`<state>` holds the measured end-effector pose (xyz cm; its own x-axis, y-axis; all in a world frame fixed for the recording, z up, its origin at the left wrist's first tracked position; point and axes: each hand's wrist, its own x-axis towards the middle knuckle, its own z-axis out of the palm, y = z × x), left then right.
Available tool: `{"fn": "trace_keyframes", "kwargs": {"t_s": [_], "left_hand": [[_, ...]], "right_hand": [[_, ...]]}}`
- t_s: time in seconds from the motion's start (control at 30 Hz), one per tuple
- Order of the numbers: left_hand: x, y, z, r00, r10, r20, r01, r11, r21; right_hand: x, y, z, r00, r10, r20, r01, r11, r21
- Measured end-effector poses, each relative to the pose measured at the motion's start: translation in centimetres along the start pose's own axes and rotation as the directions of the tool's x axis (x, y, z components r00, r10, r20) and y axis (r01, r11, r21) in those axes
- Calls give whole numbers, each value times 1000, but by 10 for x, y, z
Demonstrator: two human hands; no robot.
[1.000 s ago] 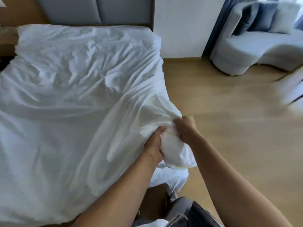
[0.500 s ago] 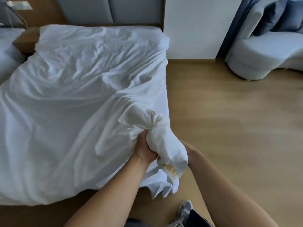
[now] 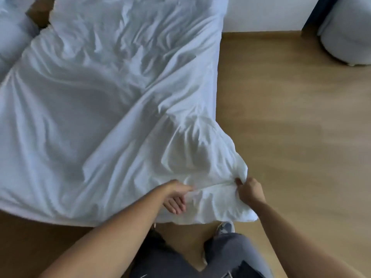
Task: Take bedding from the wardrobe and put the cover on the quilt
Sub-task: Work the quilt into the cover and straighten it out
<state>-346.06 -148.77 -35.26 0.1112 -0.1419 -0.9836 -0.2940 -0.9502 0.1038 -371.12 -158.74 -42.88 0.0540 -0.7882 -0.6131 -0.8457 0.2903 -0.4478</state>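
Observation:
A white quilt in its cover lies rumpled across the bed and fills the left and middle of the view. Its near right corner hangs off the bed towards me. My right hand grips that corner in a fist, thumb on top of the fabric. My left hand pinches the cover's near edge a little to the left, with its other fingers curled loosely below the cloth. The stretch of edge between my hands is pulled into a ridge.
A wooden floor lies to the right of the bed. A pale grey sofa stands at the far right, by a white wall. A second bed's pillow shows at the far left. My legs and shoe are below.
My hands were bunched together on the corner; now they have drawn apart, spreading the edge between them. The corner has come down and towards me, and my view has tipped downward.

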Motion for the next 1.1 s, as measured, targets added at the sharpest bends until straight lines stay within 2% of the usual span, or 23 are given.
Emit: {"fn": "trace_keyframes", "kwargs": {"t_s": [0.03, 0.1, 0.13, 0.17, 0.27, 0.33, 0.4, 0.47, 0.5, 0.53, 0.57, 0.6, 0.63, 0.7, 0.73, 0.77, 0.83, 0.87, 0.9, 0.93, 1.0, 1.03, 1.1], "left_hand": [[8, 11, -18, 976, 90, -197, -75, 994, 85], [26, 33, -54, 797, 283, -533, -148, 948, 281], [35, 41, -70, 718, 345, -604, -167, 928, 332], [44, 46, -81, 682, 382, -623, -209, 919, 334], [77, 56, -92, 743, 396, -540, -253, 913, 320], [101, 55, -84, 814, 413, -408, -221, 870, 440], [121, 45, -74, 936, 336, -104, -254, 849, 463], [127, 35, -79, 963, 216, 162, -267, 846, 462], [131, 37, -93, 952, 247, 181, -305, 817, 490], [135, 45, -115, 923, 371, 102, -365, 763, 534], [134, 54, -143, 853, 521, -32, -413, 710, 570], [133, 65, -178, 724, 659, -201, -441, 668, 599], [134, 80, -220, 542, 752, -376, -454, 638, 621], [139, 113, -310, 169, 792, -586, -423, 596, 683], [145, 129, -353, 86, 780, -620, -371, 602, 707], [152, 143, -391, 130, 766, -629, -313, 634, 707], [172, 166, -436, 498, 667, -554, -211, 713, 669], [185, 172, -440, 660, 604, -448, -173, 702, 691], [197, 174, -435, 776, 544, -320, -157, 658, 737], [207, 177, -425, 845, 494, -206, -167, 608, 776], [214, 194, -408, 883, 459, -96, -224, 594, 773], [213, 211, -404, 859, 497, -123, -270, 644, 715], [207, 254, -393, 752, 591, -291, -381, 750, 541]], "right_hand": [[0, 10, 9, 999, 35, 22, -35, 999, -14], [-4, 32, 32, 987, 128, 97, -124, 991, -39], [-5, 38, 43, 976, 169, 137, -163, 985, -50], [-5, 39, 50, 962, 209, 174, -201, 978, -60], [0, 18, 53, 918, 322, 233, -297, 945, -134], [6, -8, 50, 935, 323, 143, -297, 938, -181], [16, -51, 49, 988, 155, -29, -157, 978, -134], [34, -111, 57, 987, -89, -133, 79, 993, -83], [45, -144, 65, 972, -174, -161, 163, 984, -77], [60, -178, 75, 953, -244, -181, 233, 969, -80], [74, -211, 86, 936, -291, -200, 280, 957, -82], [87, -241, 96, 926, -310, -217, 296, 951, -92], [102, -265, 106, 924, -307, -226, 288, 951, -114], [132, -292, 123, 964, -220, -150, 201, 970, -136], [143, -297, 134, 986, -145, -80, 135, 984, -115], [151, -298, 144, 998, -65, -10, 64, 994, -88], [156, -294, 167, 993, 77, 87, -67, 992, -108], [159, -293, 176, 986, 135, 103, -120, 983, -140], [163, -295, 180, 977, 181, 110, -162, 973, -162], [169, -299, 179, 971, 207, 119, -185, 967, -172], [185, -311, 170, 991, 128, 33, -121, 978, -169], [193, -319, 164, 993, 87, -74, -95, 989, -111], [206, -336, 159, 962, 153, -227, -136, 987, 91]]}}
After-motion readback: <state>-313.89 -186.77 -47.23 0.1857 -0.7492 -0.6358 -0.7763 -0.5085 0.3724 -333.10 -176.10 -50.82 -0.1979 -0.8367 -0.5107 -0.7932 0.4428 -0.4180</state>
